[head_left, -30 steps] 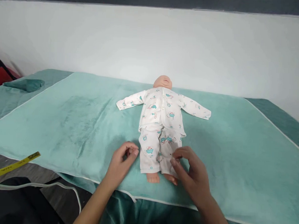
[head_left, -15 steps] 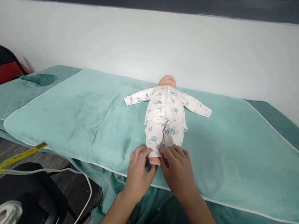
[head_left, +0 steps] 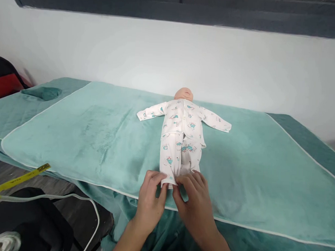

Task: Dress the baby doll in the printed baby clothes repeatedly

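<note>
A baby doll (head_left: 183, 93) lies on its back on the green bed cover, head toward the wall and arms spread wide. It wears a white printed shirt (head_left: 181, 117) and matching trousers (head_left: 170, 155). My left hand (head_left: 152, 193) pinches the left side of the hem of the trouser leg on the left. My right hand (head_left: 191, 193) pinches that same hem on its right side and partly covers the other leg. The doll's foot is hidden inside the stretched cuff. Both long sleeves lie flat, with no doll hands showing.
The light green cover (head_left: 106, 137) has white piping along its edge. A black chair (head_left: 27, 219) stands at the lower left, with a white cable (head_left: 67, 196) and a yellow tag (head_left: 21, 178) above it. A red and black object (head_left: 5, 85) sits at the far left, by the wall.
The trouser cuff has been drawn down toward me over the doll's toes, which showed before. Both hands keep their pinch on the hem. The view has tilted slightly upward.
</note>
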Motion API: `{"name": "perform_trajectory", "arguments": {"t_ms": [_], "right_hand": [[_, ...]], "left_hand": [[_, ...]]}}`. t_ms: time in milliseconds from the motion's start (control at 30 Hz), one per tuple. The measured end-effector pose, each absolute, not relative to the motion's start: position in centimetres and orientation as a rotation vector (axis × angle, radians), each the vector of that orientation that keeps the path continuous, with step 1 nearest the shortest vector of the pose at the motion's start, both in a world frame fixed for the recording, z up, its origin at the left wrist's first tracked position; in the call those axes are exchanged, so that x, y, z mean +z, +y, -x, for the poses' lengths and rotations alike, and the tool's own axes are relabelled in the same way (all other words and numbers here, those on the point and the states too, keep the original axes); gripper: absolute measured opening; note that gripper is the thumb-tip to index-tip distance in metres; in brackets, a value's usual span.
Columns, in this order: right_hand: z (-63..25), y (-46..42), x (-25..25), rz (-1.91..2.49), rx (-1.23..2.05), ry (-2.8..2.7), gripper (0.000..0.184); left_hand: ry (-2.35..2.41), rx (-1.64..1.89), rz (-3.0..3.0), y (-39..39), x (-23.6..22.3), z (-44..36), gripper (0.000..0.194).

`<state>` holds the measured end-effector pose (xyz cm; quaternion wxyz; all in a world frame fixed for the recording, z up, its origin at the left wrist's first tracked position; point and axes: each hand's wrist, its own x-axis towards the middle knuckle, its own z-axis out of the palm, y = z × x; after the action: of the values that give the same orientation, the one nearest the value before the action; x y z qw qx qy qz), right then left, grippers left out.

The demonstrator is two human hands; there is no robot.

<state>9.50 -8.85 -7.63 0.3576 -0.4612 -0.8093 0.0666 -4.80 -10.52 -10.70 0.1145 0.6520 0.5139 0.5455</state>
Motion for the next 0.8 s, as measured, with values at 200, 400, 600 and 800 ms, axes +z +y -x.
{"name": "perform_trajectory", "arguments": {"t_ms": [200, 400, 600, 800], "right_hand": [[-9.5, -8.9, -8.5, 1.164, 0.137, -2.169, 0.013], [-12.1, -9.2, -8.5, 1.047, 0.227, -2.101, 0.019], [-15.1, -9.8, -10.8, 1.342, 0.164, -1.814, 0.031], [-14.9, -8.4, -11.9, 1.501, 0.274, -1.885, 0.017]], "left_hand": [[1.5, 1.586, -2.0, -10.3, -13.2, 4.8, 0.035], [1.599, 1.513, -2.058, -10.8, -12.7, 4.5, 0.035], [1.689, 1.386, -2.288, -11.2, -9.8, 3.7, 0.038], [1.614, 0.842, -2.514, -8.9, -7.5, 1.8, 0.038]]}}
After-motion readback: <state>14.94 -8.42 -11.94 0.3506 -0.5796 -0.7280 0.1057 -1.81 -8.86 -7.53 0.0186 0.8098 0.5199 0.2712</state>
